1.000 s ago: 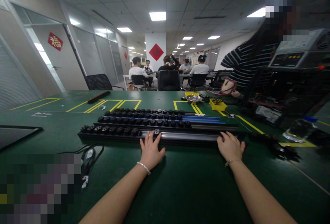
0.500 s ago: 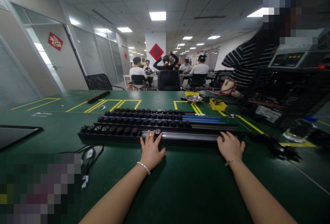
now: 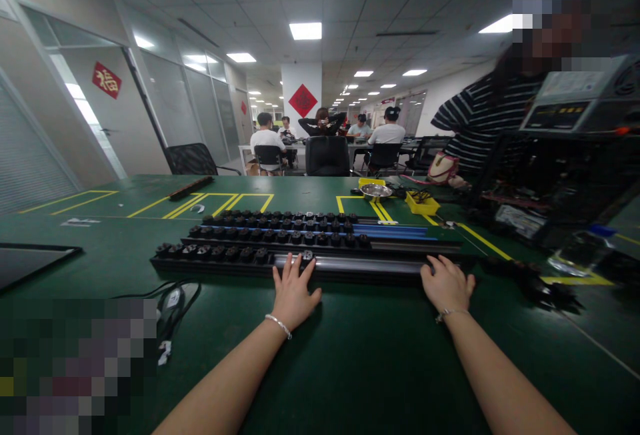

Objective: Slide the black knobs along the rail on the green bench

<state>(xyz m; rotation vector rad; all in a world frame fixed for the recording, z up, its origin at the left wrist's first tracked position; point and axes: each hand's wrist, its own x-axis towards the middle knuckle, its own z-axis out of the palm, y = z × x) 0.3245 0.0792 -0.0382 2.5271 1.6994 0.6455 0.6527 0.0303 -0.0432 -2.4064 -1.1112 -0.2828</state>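
"Where are we having our hands on this rail?"

"We're resting both on the near black rail [image 3: 373,266], which is lying crosswise just ahead of us, its long axis running from left to right. Our left hand [image 3: 294,296] is sitting about mid-length, and our right hand [image 3: 447,286] is lying near the right end."

"And the loose-looking round module [image 3: 308,256]?"

"It's sitting on that rail, right at our left fingertips, on the far side of the hand. Our left is clearly being the nearer one; our right is lying well apart from it, along the same rail."

"Are we grasping anything?"

"With the left, we're spreading the fingers, relaxed and not clenching, the tips resting on the rail and by the module. With the right, we're draping bent fingers over the rail, but we're not seeing whether they're gripping its edge, so we can't tell."

"What else is standing along that line?"

"A packed row of black modules [image 3: 218,253] is filling the rail's left part, with a gap lying between it and our single one. Beyond, blue rails [image 3: 395,230] are running roughly parallel, also carrying modules, and a metal bowl [image 3: 377,191] and a yellow bin [image 3: 423,205] are standing farther back, towards our right."
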